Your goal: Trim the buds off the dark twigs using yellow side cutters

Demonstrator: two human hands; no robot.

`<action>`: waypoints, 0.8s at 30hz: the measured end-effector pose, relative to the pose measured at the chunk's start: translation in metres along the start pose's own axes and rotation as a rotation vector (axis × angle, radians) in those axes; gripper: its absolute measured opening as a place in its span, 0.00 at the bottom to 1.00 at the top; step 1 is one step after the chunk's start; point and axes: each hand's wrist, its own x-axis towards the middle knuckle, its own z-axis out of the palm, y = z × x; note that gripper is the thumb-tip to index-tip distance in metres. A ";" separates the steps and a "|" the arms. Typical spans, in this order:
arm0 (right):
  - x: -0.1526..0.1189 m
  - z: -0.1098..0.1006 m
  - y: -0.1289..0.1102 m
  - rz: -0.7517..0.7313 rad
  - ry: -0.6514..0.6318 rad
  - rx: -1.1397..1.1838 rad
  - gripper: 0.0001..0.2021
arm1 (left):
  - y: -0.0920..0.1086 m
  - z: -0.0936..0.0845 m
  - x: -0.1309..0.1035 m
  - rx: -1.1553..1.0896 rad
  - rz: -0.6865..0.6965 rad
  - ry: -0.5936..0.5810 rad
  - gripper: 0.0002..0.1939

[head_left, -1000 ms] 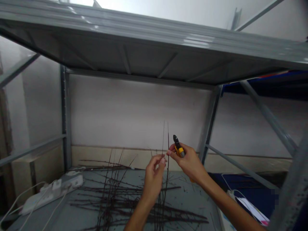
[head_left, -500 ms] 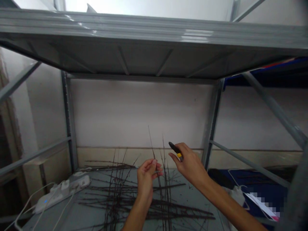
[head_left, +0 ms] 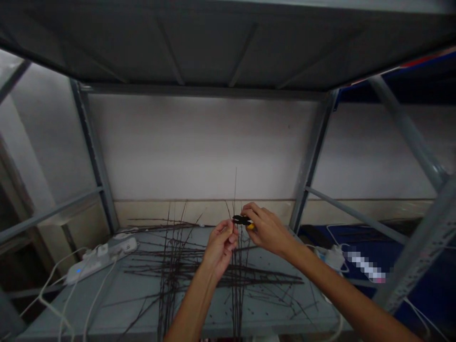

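My left hand [head_left: 220, 244] pinches a thin dark twig [head_left: 235, 183], whose fine tip rises above the fingers against the wall. In my right hand [head_left: 267, 227] is a pair of pliers [head_left: 242, 220] with black jaws and some yellow on the handle. The jaws point left and sit right at the twig, just above my left fingertips; whether they are closed on it is too small to tell. Below both hands, bundles of dark twigs [head_left: 263, 276] lie crosswise over one another on the grey shelf [head_left: 117, 299].
On the left of the shelf lies a white power strip [head_left: 101, 259] with plugs and cables. Metal posts [head_left: 89, 147] frame both sides, and an upper shelf [head_left: 199, 47] hangs overhead. A blue surface [head_left: 356, 266] with a white adapter [head_left: 335, 259] is at right. Small twig scraps litter the shelf.
My right hand has brought the pliers left and down to the twig beside my left hand. The twig now stands more upright. The view has tilted downward.
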 end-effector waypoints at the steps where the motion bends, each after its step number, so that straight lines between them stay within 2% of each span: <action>1: 0.000 0.001 -0.001 0.025 0.019 0.138 0.15 | 0.000 0.000 -0.001 -0.001 -0.011 -0.006 0.18; 4: 0.002 0.000 -0.007 0.155 0.060 0.574 0.11 | -0.002 0.003 -0.002 0.002 -0.038 -0.027 0.18; 7: 0.006 -0.003 -0.015 0.280 0.085 0.799 0.15 | -0.006 0.007 -0.003 0.010 -0.054 -0.038 0.18; 9: 0.009 -0.004 -0.018 0.308 0.108 0.825 0.14 | -0.009 0.009 -0.006 0.044 -0.037 -0.043 0.18; 11: 0.011 -0.005 -0.021 0.318 0.133 0.820 0.12 | -0.011 0.008 -0.010 0.143 0.056 -0.026 0.17; 14: 0.015 -0.007 -0.025 0.360 0.188 0.824 0.11 | -0.015 0.004 -0.019 0.368 0.218 0.044 0.14; 17: 0.019 -0.007 -0.028 0.388 0.222 0.829 0.11 | -0.019 0.001 -0.027 0.482 0.259 0.108 0.14; 21: 0.017 -0.005 -0.024 0.332 0.129 0.793 0.15 | -0.021 0.002 -0.031 0.408 0.269 0.137 0.14; 24: 0.008 -0.001 -0.009 0.202 0.077 0.640 0.21 | -0.017 0.006 -0.033 0.298 0.217 0.133 0.15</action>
